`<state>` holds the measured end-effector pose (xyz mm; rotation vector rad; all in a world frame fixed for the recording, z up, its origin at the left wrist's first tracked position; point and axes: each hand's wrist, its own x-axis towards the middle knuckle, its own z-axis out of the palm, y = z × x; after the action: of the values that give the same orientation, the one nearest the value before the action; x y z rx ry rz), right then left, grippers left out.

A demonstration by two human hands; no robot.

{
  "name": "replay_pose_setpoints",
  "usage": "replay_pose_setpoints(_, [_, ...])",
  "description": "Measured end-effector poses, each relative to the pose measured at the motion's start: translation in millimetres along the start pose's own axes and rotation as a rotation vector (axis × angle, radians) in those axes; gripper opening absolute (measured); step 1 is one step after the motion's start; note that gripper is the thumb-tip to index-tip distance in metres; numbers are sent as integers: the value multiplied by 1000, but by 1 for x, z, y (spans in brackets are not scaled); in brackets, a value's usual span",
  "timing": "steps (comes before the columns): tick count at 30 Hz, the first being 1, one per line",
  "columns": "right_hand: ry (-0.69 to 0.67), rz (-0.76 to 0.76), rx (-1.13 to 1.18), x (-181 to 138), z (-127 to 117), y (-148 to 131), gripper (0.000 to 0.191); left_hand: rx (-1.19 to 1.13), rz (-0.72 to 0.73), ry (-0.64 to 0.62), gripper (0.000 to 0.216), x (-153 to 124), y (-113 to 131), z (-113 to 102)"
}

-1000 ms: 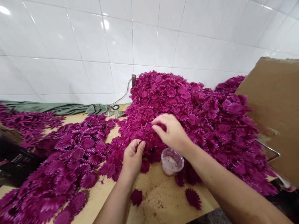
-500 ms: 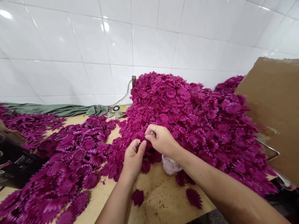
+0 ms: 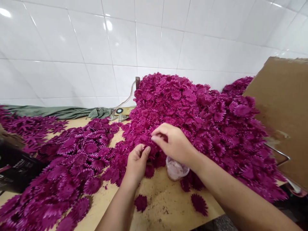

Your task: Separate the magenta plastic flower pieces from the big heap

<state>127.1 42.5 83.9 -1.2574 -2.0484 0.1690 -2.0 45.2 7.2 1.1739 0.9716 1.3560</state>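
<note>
My left hand (image 3: 137, 162) is closed, thumb and forefinger pinched on a magenta flower piece (image 3: 146, 148) that blends into the pile behind and is mostly hidden. Just up and to the right is my right hand (image 3: 172, 139), its fingers curved and the thumb slightly apart, with nothing visible between them. Beneath the right wrist stands a small clear cup (image 3: 176, 170) with a whitish, pinkish substance inside. Two loose flower pieces, one on the left (image 3: 141, 203) and one on the right (image 3: 199, 204), lie on the tabletop nearer to me.
A tall heap of magenta flowers (image 3: 183, 102) rises against the white tiled wall (image 3: 96, 41). More flowers (image 3: 72, 173) spread to the left, beside a black box (image 3: 19, 170). Cardboard (image 3: 281, 112) stands at right. Green cloth (image 3: 60, 111) and a yellow phone-like object (image 3: 125, 111) lie along the wall.
My right hand has moved away from the left, slightly up and to the right, and its fingers have parted. More of the cup shows. The left hand stays nearly in place.
</note>
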Motion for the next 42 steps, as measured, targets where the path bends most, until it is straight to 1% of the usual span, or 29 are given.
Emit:
replay_pose_setpoints(2, [-108,19,39,-6,10,-10,5,1,10,39,35,0,-1,-1])
replay_pose_setpoints(5, [-234,171,122,-8,23,-9,11,-33,-24,65,42,0,-1,0])
replay_pose_setpoints(7, [-273,241,184,-6,28,-6,10,-47,-43,55,45,0,0,1])
replay_pose_setpoints(8, [-266,249,201,-5,30,-4,8,-45,-41,52,46,-1,0,1])
replay_pose_setpoints(10, [-203,235,204,-3,32,-4,5,-28,-8,54,45,-2,1,1])
replay_pose_setpoints(12, [-122,236,204,0,32,-3,8,-1,37,42,39,-4,3,1])
replay_pose_setpoints(15, [-46,292,226,10,25,6,10,24,76,-25,30,-5,5,2])
replay_pose_setpoints(16, [3,321,213,15,20,13,11,27,81,-45,27,-5,5,2])
replay_pose_setpoints(19, [214,431,72,30,3,39,17,20,79,-42,23,-5,6,2])
replay_pose_setpoints(21, [279,480,-63,35,-7,52,19,-7,65,-12,22,-5,6,1])
replay_pose_setpoints(22, [302,472,-127,35,-10,55,20,-24,56,-3,22,-4,6,1])
replay_pose_setpoints(23, [324,433,-180,33,-12,54,26,-37,42,-2,22,-4,6,1])
replay_pose_setpoints(25, [341,283,-230,24,-10,43,36,-33,13,-17,22,-3,5,0])
replay_pose_setpoints(26, [309,192,-219,17,-8,33,34,-19,6,-21,23,-2,4,0])
replay_pose_setpoints(27, [244,108,-187,11,-5,23,27,-3,5,-20,24,-2,3,0])
replay_pose_setpoints(28, [143,52,-136,5,-1,12,19,11,10,-11,27,-2,2,0])
replay_pose_setpoints(29, [35,28,-75,0,3,3,13,17,16,3,30,-1,1,0])
replay_pose_setpoints(31, [-125,71,50,-6,12,-10,5,1,0,29,34,-1,-1,0])
replay_pose_setpoints(33, [-207,188,160,-7,21,-12,8,-50,-57,31,37,0,-2,1])
replay_pose_setpoints(36, [-287,321,297,-2,29,-6,14,-143,-103,12,41,-1,-1,3])
replay_pose_setpoints(38, [-317,343,354,1,30,-3,14,-155,-100,25,43,-2,0,3])
replay_pose_setpoints(40, [-297,342,360,2,29,-1,13,-128,-87,42,45,-3,1,2])
replay_pose_setpoints(42, [-230,331,312,2,28,-2,8,-84,-51,25,44,-4,1,1])
